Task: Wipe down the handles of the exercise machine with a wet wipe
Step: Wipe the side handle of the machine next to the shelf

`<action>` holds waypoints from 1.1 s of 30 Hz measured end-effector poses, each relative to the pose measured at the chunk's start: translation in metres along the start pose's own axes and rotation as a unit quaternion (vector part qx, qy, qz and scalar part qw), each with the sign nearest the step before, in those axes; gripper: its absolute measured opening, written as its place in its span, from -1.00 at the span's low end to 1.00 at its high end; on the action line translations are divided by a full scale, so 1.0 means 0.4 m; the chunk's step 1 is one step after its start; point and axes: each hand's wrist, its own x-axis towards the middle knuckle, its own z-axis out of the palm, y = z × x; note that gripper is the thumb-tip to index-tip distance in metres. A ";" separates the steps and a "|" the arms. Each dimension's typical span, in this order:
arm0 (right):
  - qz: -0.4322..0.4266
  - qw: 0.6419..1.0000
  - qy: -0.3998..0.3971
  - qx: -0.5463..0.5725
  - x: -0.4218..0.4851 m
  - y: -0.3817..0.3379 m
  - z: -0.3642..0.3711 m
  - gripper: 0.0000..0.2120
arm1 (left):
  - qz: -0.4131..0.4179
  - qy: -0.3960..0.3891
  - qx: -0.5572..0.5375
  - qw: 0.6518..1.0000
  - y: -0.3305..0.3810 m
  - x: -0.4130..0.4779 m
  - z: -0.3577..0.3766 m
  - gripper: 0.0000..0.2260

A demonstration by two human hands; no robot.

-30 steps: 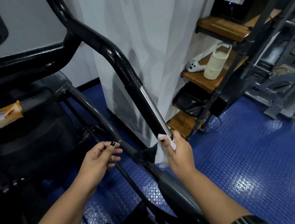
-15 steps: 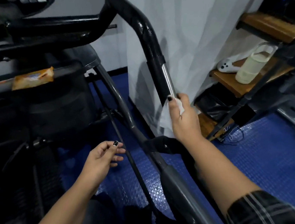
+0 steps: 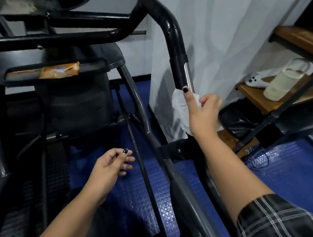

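The right grip (image 3: 203, 114) is curled round the black handle (image 3: 179, 68) of the exercise machine, pressing the white wet wipe (image 3: 178, 103) against the bar just toward 1 o'clock of the middle, below the handle's silver strip (image 3: 188, 75). The left grip (image 3: 109, 165) hangs at 7 o'clock, fingers loosely curled, holding nothing. An orange packet (image 3: 59, 70) lies at 10 o'clock.

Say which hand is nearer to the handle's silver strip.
Right. The right hand holds the wet wipe just below the silver strip; the left hand hovers lower, apart.

Dark plaid sleeve (image 3: 279, 231), black-polished nails (image 3: 185, 89)
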 end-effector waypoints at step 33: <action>0.132 0.914 -0.337 0.185 0.168 -0.150 0.004 -0.60 | 0.015 0.019 -0.028 0.999 0.034 -0.025 0.023 -0.88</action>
